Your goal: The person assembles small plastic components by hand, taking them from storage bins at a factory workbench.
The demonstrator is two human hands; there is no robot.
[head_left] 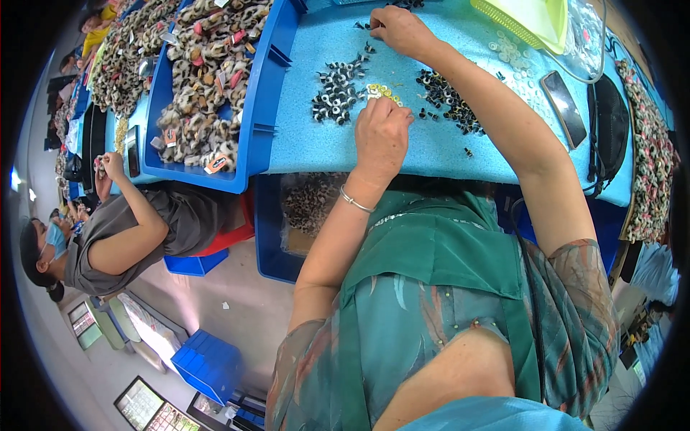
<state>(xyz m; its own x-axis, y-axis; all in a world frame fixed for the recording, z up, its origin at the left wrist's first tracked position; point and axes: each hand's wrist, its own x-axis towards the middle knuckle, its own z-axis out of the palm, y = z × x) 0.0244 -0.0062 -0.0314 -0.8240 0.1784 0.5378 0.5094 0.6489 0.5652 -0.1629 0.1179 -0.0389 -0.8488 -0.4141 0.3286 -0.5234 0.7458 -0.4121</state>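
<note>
My left hand (382,135) rests at the near part of the blue-covered table (302,147), fingers curled in and fingertips together. Whatever it may hold is hidden. Just beyond its knuckles lie small yellow and white round pieces (384,92). To its left is a heap of small black-and-white plastic pieces (334,93), like toy eyes. A darker heap of black pieces (449,100) lies to its right, partly under my right forearm. My right hand (402,30) reaches to the far side, fingers pinched down beside a few small black pieces (361,26); their tips are too small to read.
A large blue bin (259,108) full of leopard-patterned plush pieces (208,65) borders the work area on the left. At right are clear discs (509,50), a phone (563,108), a black pouch (609,133) and a yellow-green basket (507,25). A masked co-worker (122,237) sits at left.
</note>
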